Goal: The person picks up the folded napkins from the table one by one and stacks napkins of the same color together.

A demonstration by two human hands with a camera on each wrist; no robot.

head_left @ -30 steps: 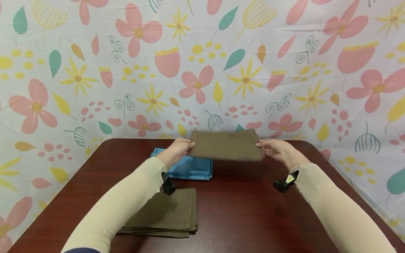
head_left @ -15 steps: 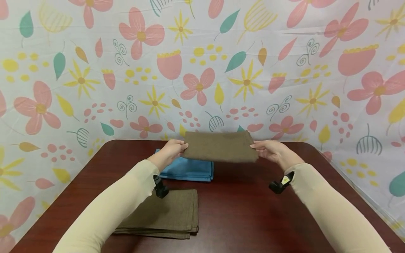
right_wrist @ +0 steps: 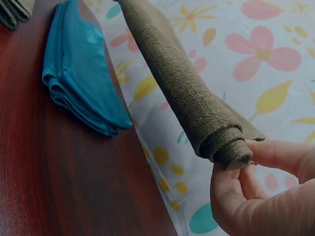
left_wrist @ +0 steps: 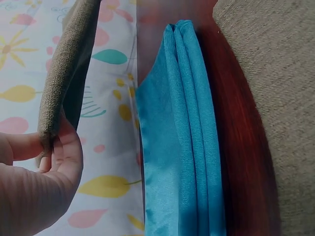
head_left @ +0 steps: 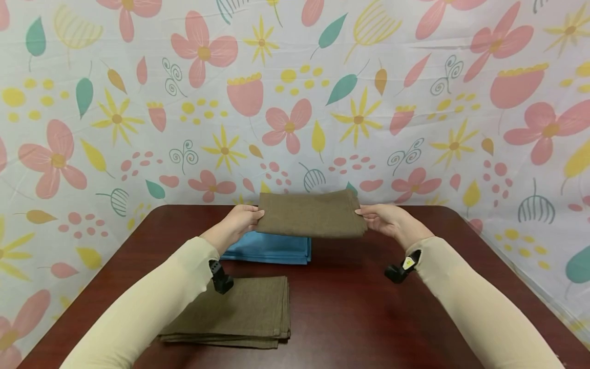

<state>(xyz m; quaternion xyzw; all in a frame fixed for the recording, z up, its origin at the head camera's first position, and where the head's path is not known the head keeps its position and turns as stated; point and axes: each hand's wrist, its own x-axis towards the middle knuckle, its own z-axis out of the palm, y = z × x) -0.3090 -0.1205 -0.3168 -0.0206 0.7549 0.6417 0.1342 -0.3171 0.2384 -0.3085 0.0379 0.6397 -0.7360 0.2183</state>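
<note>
A folded brown cloth (head_left: 309, 214) is held up over the far part of the table, stretched between both hands. My left hand (head_left: 237, 224) pinches its left end between thumb and fingers; the left wrist view shows that grip on the cloth's edge (left_wrist: 59, 73). At the other end, my right hand (head_left: 384, 221) pinches the layered corner (right_wrist: 229, 147). Below and behind the raised cloth lies a folded blue cloth (head_left: 272, 249), partly covered by it in the head view. Nearer to me, a stack of folded brown cloth (head_left: 235, 310) lies on the table, its left part hidden by my left sleeve.
The dark red-brown table (head_left: 350, 312) has rounded far corners. A white floral-patterned sheet (head_left: 295, 92) hangs right behind it. Small black wrist cameras sit on my left cuff (head_left: 220, 277) and right cuff (head_left: 402, 269).
Both hands have carried the brown cloth to the left, so it overlaps more of the blue cloth in the head view. The stack in front stays in place.
</note>
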